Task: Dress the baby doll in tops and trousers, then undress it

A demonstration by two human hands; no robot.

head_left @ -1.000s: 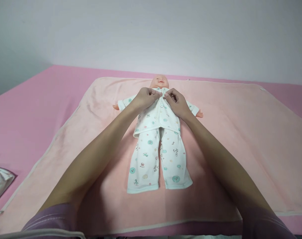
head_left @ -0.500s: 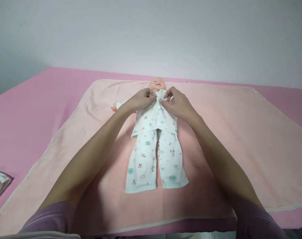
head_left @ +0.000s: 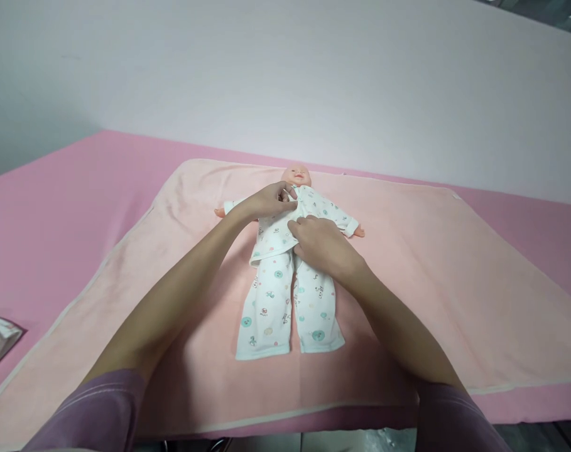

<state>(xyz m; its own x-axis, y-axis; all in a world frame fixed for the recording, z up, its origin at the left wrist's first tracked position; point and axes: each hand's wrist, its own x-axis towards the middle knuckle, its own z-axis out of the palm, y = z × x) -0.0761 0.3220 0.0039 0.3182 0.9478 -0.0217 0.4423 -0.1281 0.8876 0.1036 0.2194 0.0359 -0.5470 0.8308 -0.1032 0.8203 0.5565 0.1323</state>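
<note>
A baby doll (head_left: pixel 300 175) lies on its back, its head toward the wall and its arms spread out. It wears a white printed shirt (head_left: pixel 273 235) and matching trousers (head_left: pixel 266 314). At the upper chest, my left hand (head_left: pixel 273 199) curls its fingers and thumb at the shirt's front edge. Lower down, my right hand (head_left: pixel 320 242) is closed on the shirt front near the hem, covering part of it. The shirt's buttons are hidden by my hands.
A peach blanket (head_left: pixel 431 270) with a pale border lies under the doll, spread over a pink-covered table (head_left: pixel 68 213). Folded pale cloth (head_left: pixel 0 339) sits at the left edge. A light wall (head_left: pixel 285 81) rises behind.
My right hand has moved down from the collar to the lower shirt front, uncovering the doll's arm on the right. My left hand stays by the upper chest. The view has tilted slightly.
</note>
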